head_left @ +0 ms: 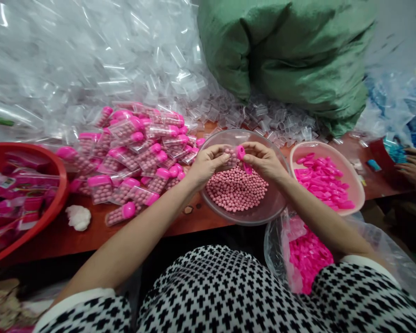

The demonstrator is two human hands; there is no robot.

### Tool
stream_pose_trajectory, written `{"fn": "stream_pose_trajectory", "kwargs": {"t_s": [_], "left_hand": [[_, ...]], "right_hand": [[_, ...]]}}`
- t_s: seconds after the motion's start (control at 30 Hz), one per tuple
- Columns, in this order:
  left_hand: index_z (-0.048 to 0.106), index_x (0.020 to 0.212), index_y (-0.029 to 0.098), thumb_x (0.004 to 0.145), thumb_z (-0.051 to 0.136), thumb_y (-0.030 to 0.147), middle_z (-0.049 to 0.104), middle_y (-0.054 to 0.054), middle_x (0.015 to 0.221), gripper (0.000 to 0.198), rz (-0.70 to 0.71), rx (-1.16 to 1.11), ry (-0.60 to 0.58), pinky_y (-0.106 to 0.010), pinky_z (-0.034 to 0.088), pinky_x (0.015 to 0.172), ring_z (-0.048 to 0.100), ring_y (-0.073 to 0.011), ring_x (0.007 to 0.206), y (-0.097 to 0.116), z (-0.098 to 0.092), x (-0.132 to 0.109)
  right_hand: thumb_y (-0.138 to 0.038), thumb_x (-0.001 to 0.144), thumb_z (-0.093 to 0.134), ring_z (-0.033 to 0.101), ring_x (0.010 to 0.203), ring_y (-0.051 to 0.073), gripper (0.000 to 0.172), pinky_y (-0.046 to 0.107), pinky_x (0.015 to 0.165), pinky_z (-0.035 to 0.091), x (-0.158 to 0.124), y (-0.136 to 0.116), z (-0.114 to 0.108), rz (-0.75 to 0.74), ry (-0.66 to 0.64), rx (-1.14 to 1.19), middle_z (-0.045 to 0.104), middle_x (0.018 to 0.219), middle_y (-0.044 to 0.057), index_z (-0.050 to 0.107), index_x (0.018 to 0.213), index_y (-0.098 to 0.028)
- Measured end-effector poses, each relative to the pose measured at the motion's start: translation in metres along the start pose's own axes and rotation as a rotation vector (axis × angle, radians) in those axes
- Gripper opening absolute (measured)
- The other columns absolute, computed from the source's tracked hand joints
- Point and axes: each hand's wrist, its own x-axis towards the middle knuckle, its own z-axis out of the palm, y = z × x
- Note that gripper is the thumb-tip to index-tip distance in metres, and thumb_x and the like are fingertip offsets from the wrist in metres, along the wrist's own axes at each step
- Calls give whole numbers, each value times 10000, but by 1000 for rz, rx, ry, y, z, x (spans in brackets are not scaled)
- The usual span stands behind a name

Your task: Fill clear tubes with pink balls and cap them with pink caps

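left hand [208,162]: fingers closed round clear bead-filled tube [230,157]. right hand [263,159]: fingers pinching pink cap [241,152] at the tube's end; whether seated, cannot tell. both held over basin [263,212] of pink beads [237,190] on bench [201,218]; capped tubes [126,128] heaped to the left.

The beads [237,192] are dusty pink, the caps [324,182] hot pink, the bowl [244,218] smoky grey, the sack [298,60] green, the table [194,221] red-brown. The tub [62,180] is red, the basin [359,192] pale peach. The shirt [221,291] is white with black crosses.
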Motion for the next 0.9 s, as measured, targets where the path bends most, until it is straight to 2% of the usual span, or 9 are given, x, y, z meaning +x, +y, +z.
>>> {"fn": "stream_pose_trajectory", "kwargs": {"t_s": [0.13, 0.27, 0.33, 0.43, 0.57, 0.7, 0.8, 0.9], "left_hand": [[725, 1031, 145, 652, 912, 376, 759, -66, 927, 482, 28, 44, -22, -386, 616, 865, 733, -203, 866, -2, -2, -2], [763, 1065, 143, 688, 881, 397, 768, -99, 1040, 469, 106, 190, -23, -385, 598, 885, 720, -232, 956, -8, -4, -2], [779, 1068, 138, 711, 854, 395, 769, -110, 1070, 445, 141, 293, -20, -388, 582, 910, 709, -249, 1003, -11, -5, 0], [788, 1097, 146, 757, 802, 394, 768, -108, 1114, 422, 174, 391, -74, -392, 559, 946, 701, -262, 1040, -15, -6, 0], [796, 1123, 169, 805, 752, 371, 764, -101, 1175, 379, 214, 461, -96, -401, 535, 997, 683, -289, 1137, -14, -6, -5], [804, 1123, 194, 821, 734, 348, 762, -82, 1214, 346, 258, 507, -51, -407, 525, 1029, 694, -287, 1147, -10, -4, -10], [813, 1097, 223, 842, 714, 317, 785, -59, 1153, 289, 324, 588, -39, -392, 526, 1018, 720, -269, 1092, -7, -2, -14], [823, 1043, 255, 864, 682, 269, 797, -36, 1114, 228, 369, 705, -33, -363, 539, 971, 735, -251, 1040, -5, 1, -17]], "right_hand": [[-444, 628, 922, 670, 786, 142, 448, 292, 770, 572, -5, -1, 13, -30, 42, -87, 737, 902, -6, 741, 977, -229], [-419, 718, 877, 684, 841, 149, 365, 295, 828, 562, -8, -8, 2, -94, 61, -182, 734, 928, 3, 736, 995, -229], [-420, 756, 848, 682, 851, 151, 395, 290, 825, 556, -9, -15, -5, -162, 70, -244, 722, 937, -6, 706, 1085, -256], [-388, 819, 788, 686, 852, 163, 454, 296, 819, 547, -12, -28, -9, -255, -13, -468, 716, 937, -2, 650, 1238, -276], [-349, 876, 695, 690, 868, 182, 294, 314, 830, 533, -13, -39, -6, -309, -148, -814, 743, 1016, 51, 707, 1147, -234], [-367, 919, 633, 666, 814, 178, 261, 296, 770, 514, -13, -37, -3, -391, -174, -937, 738, 962, 59, 689, 1127, -221], [-367, 972, 565, 639, 803, 174, 208, 283, 745, 486, -16, -32, -2, -501, -184, -1016, 716, 927, 61, 663, 1072, -213], [-354, 1008, 493, 610, 805, 184, 210, 284, 711, 453, -21, -28, 0, -529, -214, -1132, 685, 900, 68, 639, 1059, -211]]}}
